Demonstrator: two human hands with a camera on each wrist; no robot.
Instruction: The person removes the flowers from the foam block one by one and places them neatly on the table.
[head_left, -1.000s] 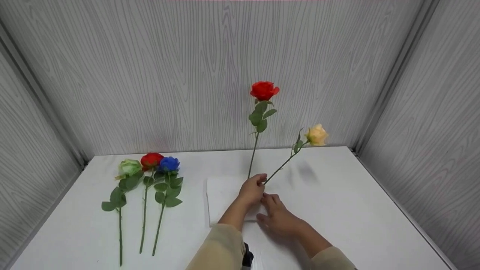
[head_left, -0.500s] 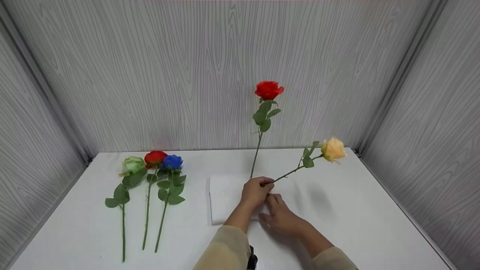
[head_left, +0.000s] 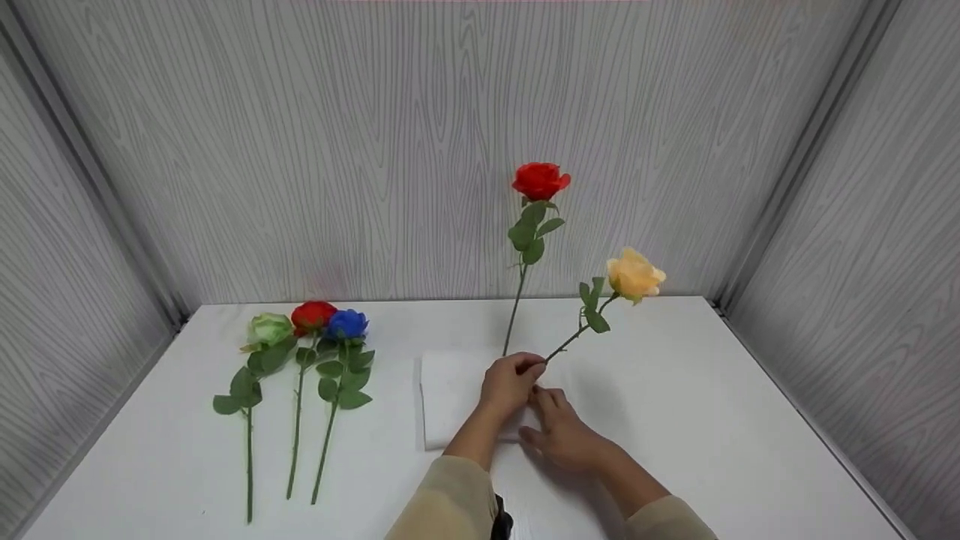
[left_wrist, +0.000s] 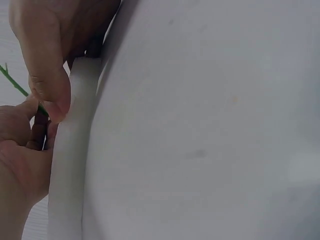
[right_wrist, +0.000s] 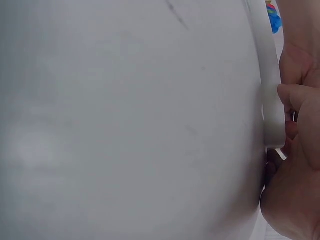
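My left hand [head_left: 508, 384] pinches the lower stem of a yellow rose [head_left: 636, 274], which tilts up to the right. A green piece of stem [left_wrist: 15, 85] also shows by the fingers in the left wrist view. Just behind this hand a red rose [head_left: 540, 181] stands nearly upright; its stem's foot is hidden. Below both lies a white block [head_left: 450, 401], its thin edge seen in both wrist views. My right hand [head_left: 566, 435] grips the block's right end, thumb on one side and fingers round the end. Where the yellow stem ends is hidden by the hands.
On the left of the white table [head_left: 720, 420] lie a green rose [head_left: 270, 330], another red rose [head_left: 313, 318] and a blue rose [head_left: 346, 325], stems toward me. Grey wood-grain panels [head_left: 375, 150] enclose the back and both sides.
The yellow rose dipped down to the right, then swung back up to the left. Both hands stay at the block; the whole scene shifts slightly right in view.
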